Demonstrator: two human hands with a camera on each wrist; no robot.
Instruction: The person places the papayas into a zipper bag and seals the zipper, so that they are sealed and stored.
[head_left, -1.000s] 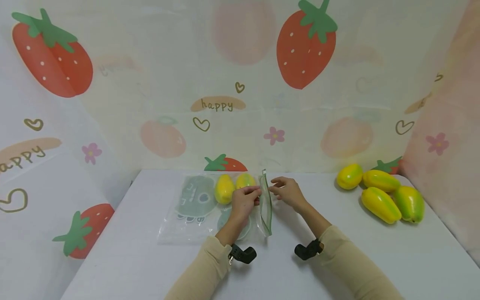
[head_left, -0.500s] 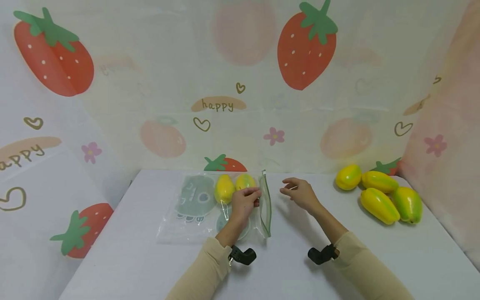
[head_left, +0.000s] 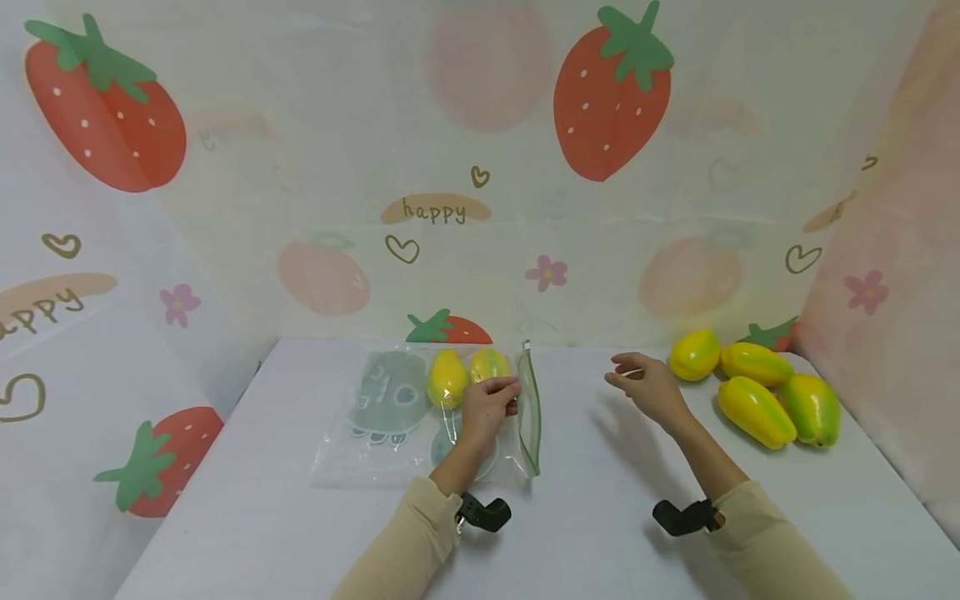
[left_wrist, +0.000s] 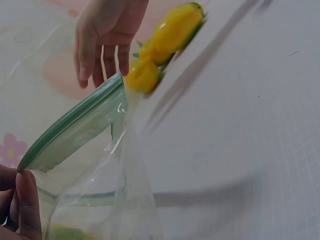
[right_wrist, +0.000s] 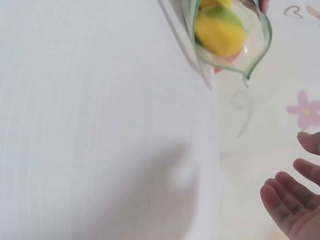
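Note:
A clear zip bag (head_left: 341, 454) with a green zip edge and a grey-green cartoon print lies on the table. Its mouth gapes toward the right. Inside are two yellow-green papaya-like fruits, a nearer one (head_left: 447, 379) and one partly hidden by the hand (head_left: 489, 363). My left hand (head_left: 482, 412) pinches the bag's upper rim between thumb and fingers; the left wrist view shows the green zip edge (left_wrist: 75, 117) held up. My right hand (head_left: 648, 392) hovers over the table with loosely bent fingers and nothing in them, between the bag and the loose fruits.
Several more papaya-like fruits (head_left: 757, 412) lie grouped at the table's back right. The white table (head_left: 570, 533) meets a backdrop (head_left: 600, 283) printed with strawberries, hearts and flowers. Dark wrist cameras sit on both wrists.
My right hand has drawn away from the bag's mouth and moved right, toward the loose fruits. The left hand keeps its pinch on the bag, nearly still.

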